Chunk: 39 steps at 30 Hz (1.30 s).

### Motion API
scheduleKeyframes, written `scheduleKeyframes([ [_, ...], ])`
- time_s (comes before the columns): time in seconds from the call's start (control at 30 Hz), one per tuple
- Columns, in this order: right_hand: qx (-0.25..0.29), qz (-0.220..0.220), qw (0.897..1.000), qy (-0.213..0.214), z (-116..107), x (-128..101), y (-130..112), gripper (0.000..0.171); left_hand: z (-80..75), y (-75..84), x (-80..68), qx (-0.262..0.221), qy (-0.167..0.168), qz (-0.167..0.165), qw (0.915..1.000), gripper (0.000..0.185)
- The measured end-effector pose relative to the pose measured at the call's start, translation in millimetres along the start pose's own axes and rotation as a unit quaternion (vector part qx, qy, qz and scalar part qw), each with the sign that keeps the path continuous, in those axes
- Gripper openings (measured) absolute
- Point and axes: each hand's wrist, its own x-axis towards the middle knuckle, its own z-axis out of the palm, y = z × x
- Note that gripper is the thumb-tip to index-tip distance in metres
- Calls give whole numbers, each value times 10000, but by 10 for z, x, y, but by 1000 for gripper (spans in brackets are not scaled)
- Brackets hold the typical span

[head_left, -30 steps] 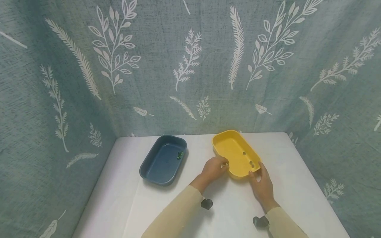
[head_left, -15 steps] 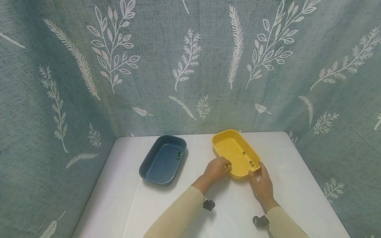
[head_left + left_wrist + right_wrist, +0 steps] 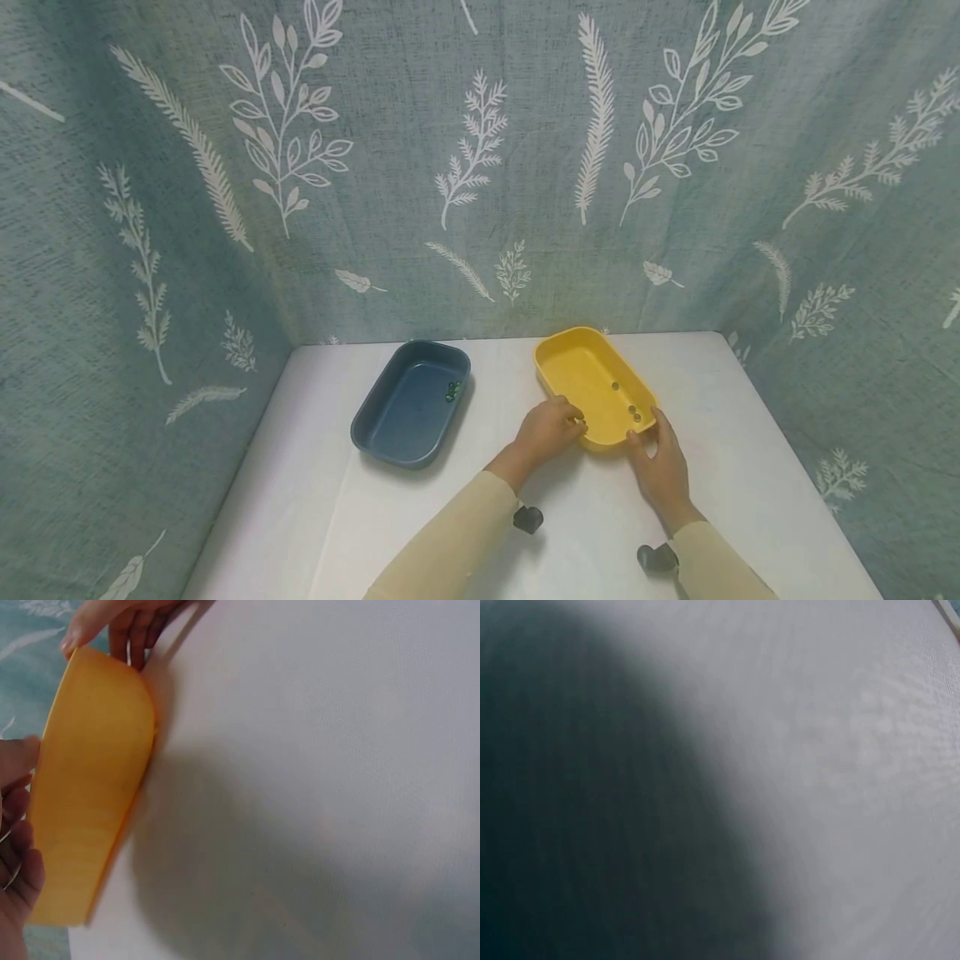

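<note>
A yellow tray (image 3: 588, 383) stands on the white table, with several small round translucent beads (image 3: 634, 414) along its right side. My right hand (image 3: 662, 471) grips the tray's near right corner, thumb on the near rim and fingers round the side. My left hand (image 3: 551, 429) is at the near left rim with its fingers curled; whether they hold a bead or the rim is hidden. In the left wrist view the tray's outer wall (image 3: 94, 772) shows between curled left fingers (image 3: 31, 874) and the right hand (image 3: 124, 626). Neither hand shows in the right wrist view.
Left of the hands stands a dark blue tray (image 3: 408, 417) with a small cluster of green beads (image 3: 453, 391) by its right wall. Patterned green-blue cloth (image 3: 480, 167) hangs behind and at both sides of the table (image 3: 315, 400).
My left hand has moved slightly to the right along the yellow tray's near left rim. The right hand, both trays and the visible beads stay where they were.
</note>
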Motion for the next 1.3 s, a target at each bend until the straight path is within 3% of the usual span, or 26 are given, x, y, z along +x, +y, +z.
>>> scheduleKeyframes([
  [0.37,-13,61,10000,-19,4,14,-8,70,-15,-33,-16,38,-68,44,10000,22],
  [0.6,-16,28,10000,11,23,23,5,69,-79,-116,-111,174,-68,55,9998,18],
  [0.93,-72,314,9994,-113,15,67,15,70,-255,-411,-405,706,250,72,9972,16],
  [1.3,295,331,9984,-346,-67,69,56,74,-685,-675,-794,944,709,37,9930,22],
])
